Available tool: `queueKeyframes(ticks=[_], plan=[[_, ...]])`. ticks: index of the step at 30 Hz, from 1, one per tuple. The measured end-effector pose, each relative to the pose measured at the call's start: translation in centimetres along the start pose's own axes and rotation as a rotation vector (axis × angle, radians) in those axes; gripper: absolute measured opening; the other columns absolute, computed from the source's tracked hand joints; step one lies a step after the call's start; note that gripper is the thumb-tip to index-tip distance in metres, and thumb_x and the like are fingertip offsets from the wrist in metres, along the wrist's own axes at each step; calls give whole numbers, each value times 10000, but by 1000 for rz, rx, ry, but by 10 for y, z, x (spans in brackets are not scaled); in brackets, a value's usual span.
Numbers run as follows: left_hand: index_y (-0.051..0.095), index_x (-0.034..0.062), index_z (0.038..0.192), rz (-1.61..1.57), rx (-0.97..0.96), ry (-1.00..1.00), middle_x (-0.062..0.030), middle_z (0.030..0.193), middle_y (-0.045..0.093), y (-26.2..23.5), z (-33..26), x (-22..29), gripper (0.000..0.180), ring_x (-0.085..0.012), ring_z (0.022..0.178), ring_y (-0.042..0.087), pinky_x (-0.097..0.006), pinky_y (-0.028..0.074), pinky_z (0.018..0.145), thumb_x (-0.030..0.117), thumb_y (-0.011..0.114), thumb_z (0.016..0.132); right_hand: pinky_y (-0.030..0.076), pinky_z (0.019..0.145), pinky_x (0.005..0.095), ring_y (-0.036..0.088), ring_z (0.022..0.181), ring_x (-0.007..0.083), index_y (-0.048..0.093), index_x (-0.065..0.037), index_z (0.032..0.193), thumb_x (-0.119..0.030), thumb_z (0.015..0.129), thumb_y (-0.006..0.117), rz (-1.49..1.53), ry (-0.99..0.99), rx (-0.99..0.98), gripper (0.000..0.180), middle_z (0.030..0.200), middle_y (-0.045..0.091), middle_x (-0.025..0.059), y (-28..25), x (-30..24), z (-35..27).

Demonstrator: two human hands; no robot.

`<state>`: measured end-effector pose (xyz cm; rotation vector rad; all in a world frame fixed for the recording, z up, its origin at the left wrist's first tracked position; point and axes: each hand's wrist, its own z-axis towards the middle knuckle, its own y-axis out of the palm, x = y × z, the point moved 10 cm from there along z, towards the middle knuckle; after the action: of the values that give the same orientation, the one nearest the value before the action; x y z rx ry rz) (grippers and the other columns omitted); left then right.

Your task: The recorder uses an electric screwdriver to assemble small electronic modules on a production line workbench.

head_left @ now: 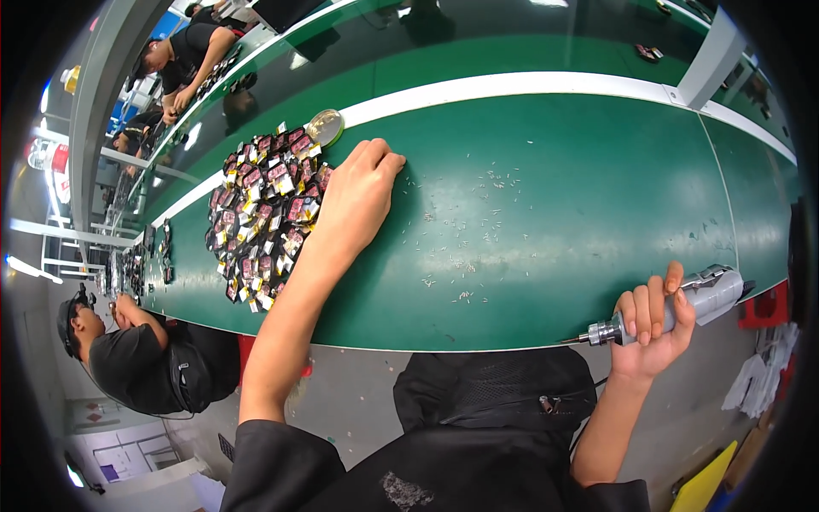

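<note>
Green tabletop [597,188], grey floor [345,401], screwdriver [715,296]

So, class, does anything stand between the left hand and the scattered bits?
Nothing visible does: the bits lie right of the left hand, with only green table between; the pile is left of the hand.

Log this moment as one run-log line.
left hand: beside parts heap, grip unclear | right hand: holding electric screwdriver | green worktop: tiny silvery pieces scattered

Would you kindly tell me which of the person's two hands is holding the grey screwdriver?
The right hand holds the grey screwdriver; the left hand instead is beside the heap of small black parts.
</note>
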<state>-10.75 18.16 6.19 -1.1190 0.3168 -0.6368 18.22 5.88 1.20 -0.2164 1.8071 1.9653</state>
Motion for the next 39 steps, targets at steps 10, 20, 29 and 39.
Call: queueKeyframes(ticks=[10,20,29,39], plan=[[484,-28,904,-216,26,-287,-224,828,578,-1,-1,-36,43,-401,779,576,-457,449,712,13,498,902,367,467,272,348,405,94,473,-41,947,-131,927,429,7,1,1,103,518,359,-7,-3,-2,-3],[481,-5,805,-597,-15,-271,-122,629,516,-20,-34,71,78,-240,495,522,-334,405,481,-26,500,877,364,492,262,365,414,86,439,-50,922,-119,928,460,-1,-3,61,73,509,352,-18,-6,-2,-3],[637,-68,924,-1350,-12,-487,-110,795,681,25,-65,127,87,-128,643,632,-221,497,557,-93,586,858,394,510,288,395,433,108,513,-49,955,-157,918,432,17,-11,-53,140,530,407,-13,26,0,-4],[611,-109,918,-1914,75,-506,-209,824,667,32,-74,153,58,-196,726,670,-259,542,544,-96,585,868,377,490,229,405,406,64,459,-43,921,-92,875,506,71,-206,-59,81,502,392,-47,69,-18,-11]])
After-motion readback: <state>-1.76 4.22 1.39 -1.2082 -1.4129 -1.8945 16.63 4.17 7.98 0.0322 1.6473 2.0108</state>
